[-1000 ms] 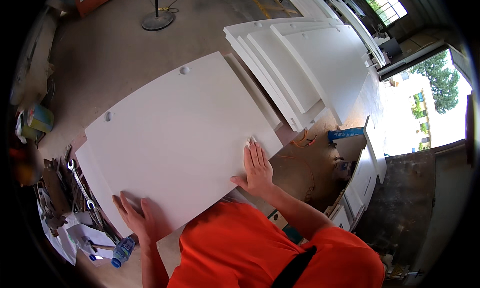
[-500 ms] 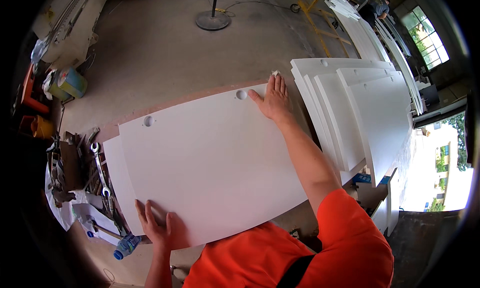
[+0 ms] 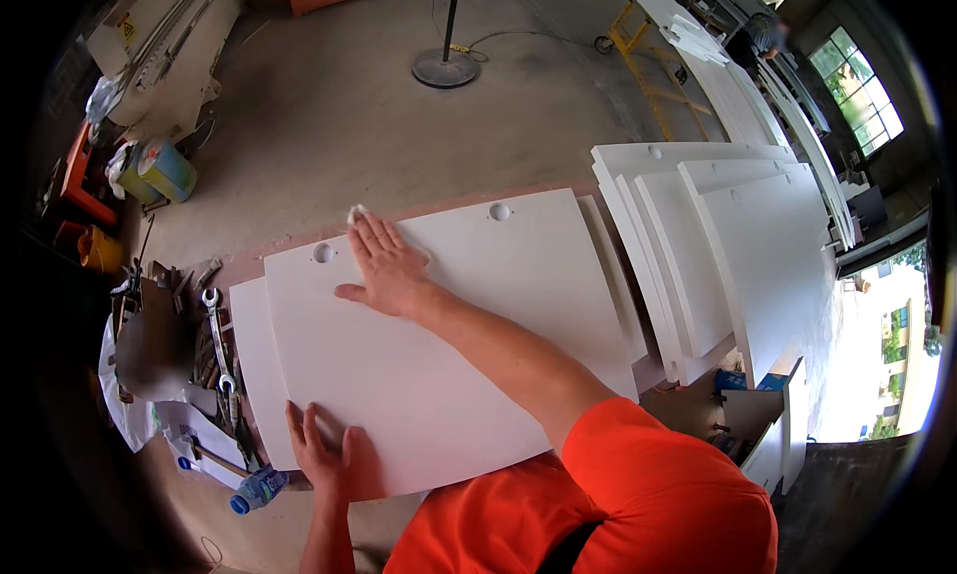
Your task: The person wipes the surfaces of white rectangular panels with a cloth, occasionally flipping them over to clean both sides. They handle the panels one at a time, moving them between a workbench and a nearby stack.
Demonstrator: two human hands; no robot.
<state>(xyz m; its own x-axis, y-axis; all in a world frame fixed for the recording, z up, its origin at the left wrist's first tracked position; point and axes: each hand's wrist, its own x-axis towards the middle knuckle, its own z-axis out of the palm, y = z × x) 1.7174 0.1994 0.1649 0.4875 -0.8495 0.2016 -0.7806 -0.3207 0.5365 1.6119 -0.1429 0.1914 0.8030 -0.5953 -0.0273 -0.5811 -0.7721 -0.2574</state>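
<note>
A large white panel (image 3: 469, 345) with two round holes near its far edge lies flat on the workbench. My right hand (image 3: 384, 265) reaches across it and presses a small white cloth (image 3: 356, 214) against the far edge, between the two holes. My left hand (image 3: 319, 454) rests flat, fingers spread, on the panel's near left corner. A second white panel (image 3: 247, 365) shows from beneath on the left.
Wrenches (image 3: 217, 340) and other tools lie left of the panel, with a plastic bottle (image 3: 257, 489) near my left hand. A stack of white panels (image 3: 718, 255) lies to the right. A round stand base (image 3: 446, 68) and paint cans (image 3: 164, 170) stand on the concrete floor beyond.
My right hand has swept with the cloth from the panel's near right edge to the far edge, then leftward along it. My left hand has stayed on the near left corner.
</note>
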